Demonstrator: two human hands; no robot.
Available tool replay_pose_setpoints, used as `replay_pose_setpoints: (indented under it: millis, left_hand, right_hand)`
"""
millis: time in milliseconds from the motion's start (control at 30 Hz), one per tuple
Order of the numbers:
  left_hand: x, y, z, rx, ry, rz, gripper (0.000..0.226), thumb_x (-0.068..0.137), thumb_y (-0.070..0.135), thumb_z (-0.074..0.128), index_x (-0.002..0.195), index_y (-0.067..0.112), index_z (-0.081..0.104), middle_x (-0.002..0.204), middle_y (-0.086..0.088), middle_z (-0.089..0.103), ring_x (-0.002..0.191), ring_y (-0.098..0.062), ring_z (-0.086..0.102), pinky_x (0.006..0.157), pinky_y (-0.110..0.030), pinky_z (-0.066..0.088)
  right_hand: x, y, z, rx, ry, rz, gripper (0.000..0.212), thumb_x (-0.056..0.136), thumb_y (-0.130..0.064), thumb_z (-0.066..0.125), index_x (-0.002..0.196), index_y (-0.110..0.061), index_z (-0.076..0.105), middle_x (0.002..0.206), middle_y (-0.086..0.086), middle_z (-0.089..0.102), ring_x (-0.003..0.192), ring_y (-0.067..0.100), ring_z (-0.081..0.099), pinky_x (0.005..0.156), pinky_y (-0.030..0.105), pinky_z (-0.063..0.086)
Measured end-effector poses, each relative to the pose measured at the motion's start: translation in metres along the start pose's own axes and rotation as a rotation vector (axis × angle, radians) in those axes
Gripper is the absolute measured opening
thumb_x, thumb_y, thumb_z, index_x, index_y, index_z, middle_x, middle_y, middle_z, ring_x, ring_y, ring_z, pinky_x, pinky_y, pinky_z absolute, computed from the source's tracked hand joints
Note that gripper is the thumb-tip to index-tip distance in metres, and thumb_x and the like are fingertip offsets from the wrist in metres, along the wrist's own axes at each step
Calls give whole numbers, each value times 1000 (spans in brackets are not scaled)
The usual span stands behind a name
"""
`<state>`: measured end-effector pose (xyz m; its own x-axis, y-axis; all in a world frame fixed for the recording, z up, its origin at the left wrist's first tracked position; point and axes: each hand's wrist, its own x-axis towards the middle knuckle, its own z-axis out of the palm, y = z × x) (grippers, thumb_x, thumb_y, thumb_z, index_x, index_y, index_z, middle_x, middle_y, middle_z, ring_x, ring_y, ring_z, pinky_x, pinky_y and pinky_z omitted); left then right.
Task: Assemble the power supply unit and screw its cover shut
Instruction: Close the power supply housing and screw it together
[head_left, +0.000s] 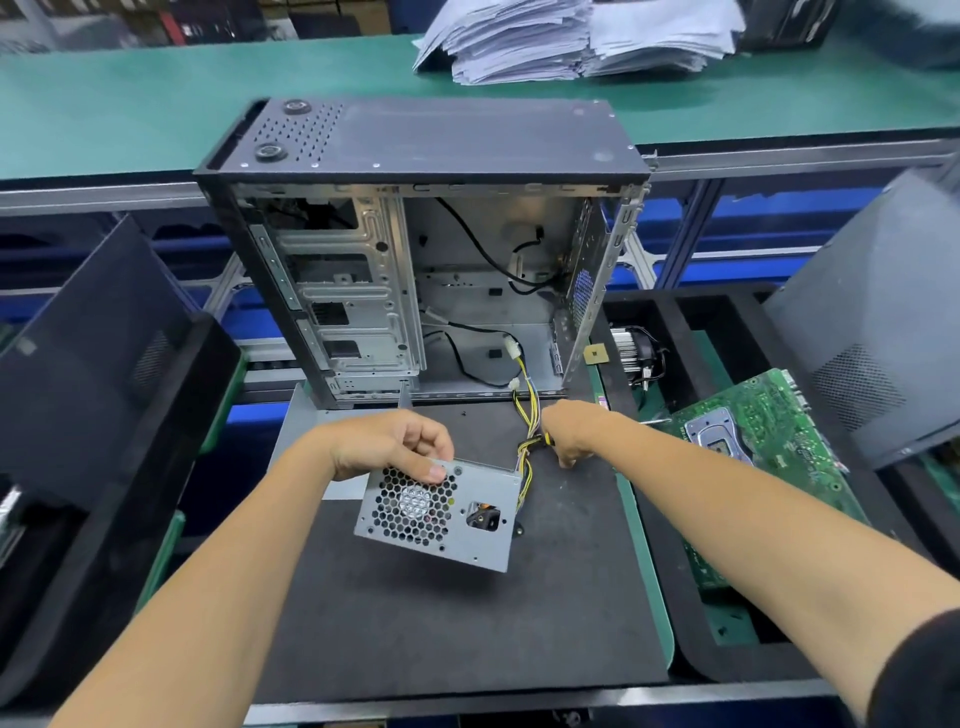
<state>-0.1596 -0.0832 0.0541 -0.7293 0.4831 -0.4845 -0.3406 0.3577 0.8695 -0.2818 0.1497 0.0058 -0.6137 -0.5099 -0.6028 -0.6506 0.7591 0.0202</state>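
The open computer case (421, 270) stands at the back of the dark foam mat (457, 613), its side panel off and its inside bare apart from a few loose black cables; everything else is placed from it. To its right a motherboard (753, 447) lies tilted in a black tray beside a cooler fan (636, 351); behind it, on the green bench, sits a stack of papers (576, 36).

Just in front of the case, lifted off the mat and tilted, is the power supply unit (441, 512), its fan grille and socket face turned toward the camera. The left hand (389, 441) grips it by the upper left corner, thumb pressed on the grille face and fingers curled over the top edge, so the body hangs below and to the right of the grip. The wire bundle (530, 421) rises from its right end toward the case's lower front edge. The right hand (571, 431) is closed around these yellow and black wires, near the unit.

By my reckoning the task is at an early stage: the unit's shell looks closed from this side, but no screwdriver or screws can be made out, so fastening the cover remains.
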Motion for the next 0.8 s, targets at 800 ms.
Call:
replay_pose_setpoints:
  millis: [800]
  left_hand:
    - [13, -2, -9, -50, -262, -23, 12, 79, 5, 63, 85, 15, 60, 69, 4, 49, 61, -4, 46, 62, -13, 41]
  right_hand:
    - [-1, -20, -25, -15, -346, -38, 21, 85, -9, 62, 65, -6, 61, 76, 5, 68, 50, 14, 50, 43, 20, 41]
